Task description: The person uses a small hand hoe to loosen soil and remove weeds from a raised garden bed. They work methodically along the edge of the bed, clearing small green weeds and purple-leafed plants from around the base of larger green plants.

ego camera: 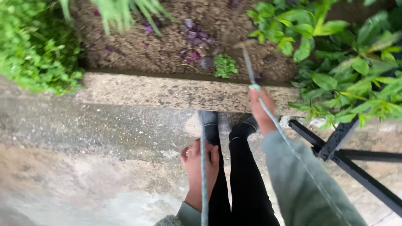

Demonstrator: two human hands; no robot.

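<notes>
**Hose held in 2 hands over the garden bed**

The right hand (261,109) is clamped near the end of a pale blue hose (204,175), aiming it across the stone kerb (167,93) at the soil bed (167,46). The left hand (200,167) is closed around the hose lower down. It looks light, bendy and probably slick when wet; holding close to the tip should steady it best.

Pale blue-green hose (204,167) hangs down across my palm, then slants up over the stone kerb (167,93).
</notes>
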